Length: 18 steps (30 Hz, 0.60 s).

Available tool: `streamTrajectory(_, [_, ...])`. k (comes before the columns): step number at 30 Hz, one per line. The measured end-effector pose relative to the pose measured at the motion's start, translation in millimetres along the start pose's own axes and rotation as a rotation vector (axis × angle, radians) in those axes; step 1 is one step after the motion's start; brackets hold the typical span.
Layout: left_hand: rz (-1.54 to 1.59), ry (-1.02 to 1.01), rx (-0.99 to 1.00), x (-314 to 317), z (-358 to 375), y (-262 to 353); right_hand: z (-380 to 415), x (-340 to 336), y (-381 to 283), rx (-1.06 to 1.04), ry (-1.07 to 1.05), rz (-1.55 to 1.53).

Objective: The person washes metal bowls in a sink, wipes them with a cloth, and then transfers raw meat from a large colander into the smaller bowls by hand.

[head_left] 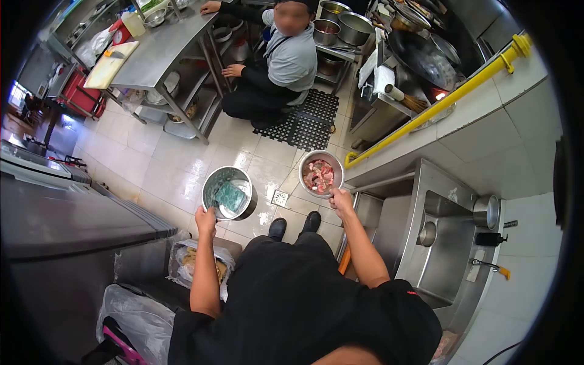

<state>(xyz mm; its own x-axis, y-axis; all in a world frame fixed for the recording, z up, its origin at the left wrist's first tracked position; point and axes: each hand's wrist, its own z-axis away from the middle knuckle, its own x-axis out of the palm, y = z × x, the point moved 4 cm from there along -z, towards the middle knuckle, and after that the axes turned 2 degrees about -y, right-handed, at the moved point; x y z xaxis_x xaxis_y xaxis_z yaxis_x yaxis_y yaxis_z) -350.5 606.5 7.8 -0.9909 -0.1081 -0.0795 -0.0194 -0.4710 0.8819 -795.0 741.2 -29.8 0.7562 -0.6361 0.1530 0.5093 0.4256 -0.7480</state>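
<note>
My left hand [207,220] grips the near rim of a deep metal pot [244,210], which has a green block-like item [231,196] lying inside. Held out to the right, a smaller metal bowl [303,176] contains pieces of raw red and pink meat [319,174]. The fingers of my right hand [340,201] are closed on that bowl's near edge. Both vessels are above the tiled floor, apart from each other.
A co-worker [292,61] crouches on a black mat [304,125] beside a steel table [164,52]. On the right are a steel sink [441,243], a yellow pipe [438,106] and a wok [423,58]. Plastic bags [137,322] stand at lower left.
</note>
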Motion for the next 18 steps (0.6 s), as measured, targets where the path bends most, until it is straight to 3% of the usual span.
streamTrajectory(9, [-0.056, -0.114, 0.015, 61, -14, 8, 20, -40, -1, 0.111, 0.082, -0.123])
streamTrajectory(18, [-0.113, -0.127, 0.024, 46, -29, -20, -1, -37, 20, 0.123, 0.097, 0.098])
